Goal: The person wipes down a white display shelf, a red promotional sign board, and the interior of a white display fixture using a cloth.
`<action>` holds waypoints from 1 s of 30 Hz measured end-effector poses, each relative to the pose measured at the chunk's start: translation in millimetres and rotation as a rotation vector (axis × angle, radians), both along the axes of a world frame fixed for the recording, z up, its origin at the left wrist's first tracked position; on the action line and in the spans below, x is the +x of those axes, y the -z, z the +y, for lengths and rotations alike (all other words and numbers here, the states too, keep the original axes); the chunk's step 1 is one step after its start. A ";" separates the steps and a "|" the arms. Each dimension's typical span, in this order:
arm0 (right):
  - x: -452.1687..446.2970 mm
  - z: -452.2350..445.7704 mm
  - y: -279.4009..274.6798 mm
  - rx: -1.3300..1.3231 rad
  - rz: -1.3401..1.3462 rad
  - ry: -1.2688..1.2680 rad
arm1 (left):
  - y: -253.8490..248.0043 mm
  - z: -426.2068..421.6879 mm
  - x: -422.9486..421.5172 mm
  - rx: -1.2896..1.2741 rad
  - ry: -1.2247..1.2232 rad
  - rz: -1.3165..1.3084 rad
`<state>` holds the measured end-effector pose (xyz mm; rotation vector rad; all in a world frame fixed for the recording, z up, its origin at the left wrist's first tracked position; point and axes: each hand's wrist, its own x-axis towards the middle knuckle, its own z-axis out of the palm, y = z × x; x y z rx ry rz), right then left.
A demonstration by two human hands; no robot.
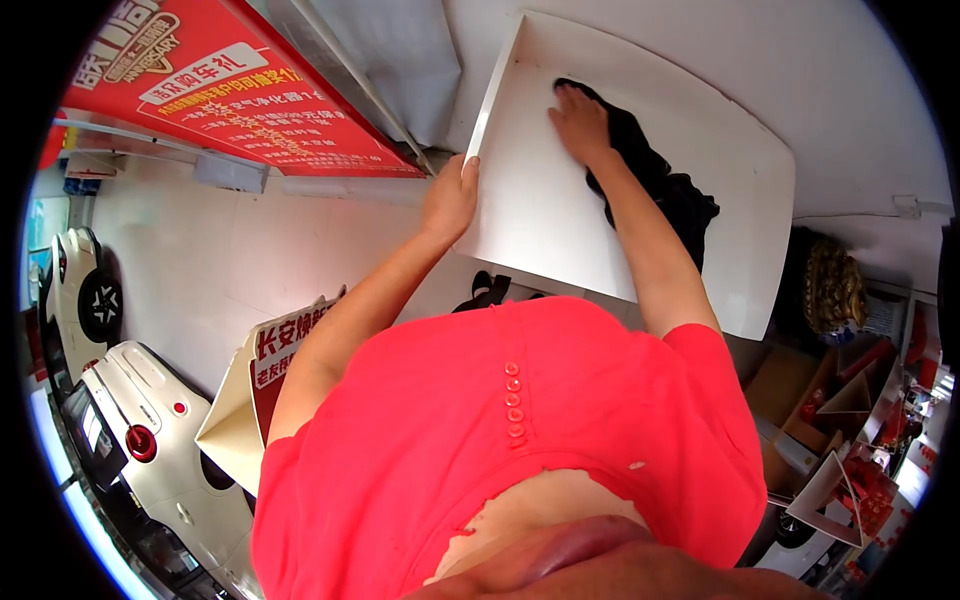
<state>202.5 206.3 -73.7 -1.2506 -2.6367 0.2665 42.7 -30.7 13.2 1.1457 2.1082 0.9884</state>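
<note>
L hand grips table edge; R hand, fingers a bit spread, lies on blk cloth, bunched to its right. Looks mid-job; amt done/left unclear.

One table; one black cloth; perhaps three cars.

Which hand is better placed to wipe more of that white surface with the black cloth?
Probably the right hand: it already rests on the black cloth, over the white surface. The left hand is at the surface's edge, away from the cloth.
</note>
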 end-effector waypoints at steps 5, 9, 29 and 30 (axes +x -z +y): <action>-51.6 1.0 -11.4 -0.019 0.031 -0.104 | 1.3 -1.1 0.1 0.009 0.015 -0.047; -31.4 27.2 -18.1 -0.004 -0.164 -0.080 | 8.8 -1.0 -2.3 0.036 0.059 -0.068; 306.2 72.6 -19.5 -0.105 -0.388 0.658 | 10.1 -2.5 -1.9 -0.002 -0.013 0.046; 315.2 76.4 -21.1 -0.126 -0.430 0.698 | 12.6 -2.5 -5.0 0.000 -0.014 0.054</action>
